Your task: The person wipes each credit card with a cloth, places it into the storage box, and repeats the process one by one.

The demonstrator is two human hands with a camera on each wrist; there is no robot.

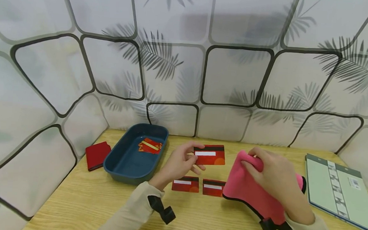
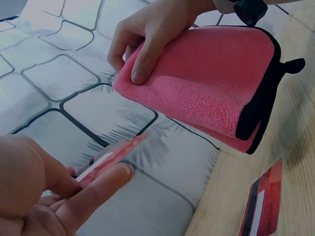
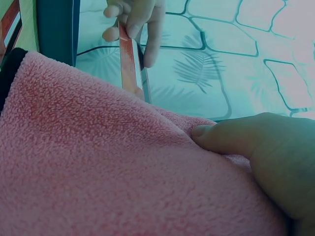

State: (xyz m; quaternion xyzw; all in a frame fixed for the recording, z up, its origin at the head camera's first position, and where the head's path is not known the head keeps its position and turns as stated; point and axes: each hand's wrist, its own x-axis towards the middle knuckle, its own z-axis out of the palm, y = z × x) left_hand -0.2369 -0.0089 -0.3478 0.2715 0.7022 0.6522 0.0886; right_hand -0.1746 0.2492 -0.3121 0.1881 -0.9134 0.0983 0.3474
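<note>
My left hand [image 1: 182,159] pinches a red card [image 1: 211,154] with a dark stripe and a white strip, raised above the table. To its right, my right hand [image 1: 272,173] grips a folded pink towel [image 1: 246,185] with black edging, thumb on top, as the right wrist view also shows. Part of the towel hangs down toward the table. Two more red cards lie side by side on the wood below the raised one, a left card [image 1: 185,184] and a right card [image 1: 213,188]. The towel overlaps the right card's edge in the head view.
A dark blue bin [image 1: 130,166] stands on the left with several red and gold cards [image 1: 150,146] inside. Left of it lies a red wallet-like item [image 1: 96,155]. A pale green folder or notebook [image 1: 340,191] rests at the right. Patterned fabric [image 1: 236,79] rises behind the table.
</note>
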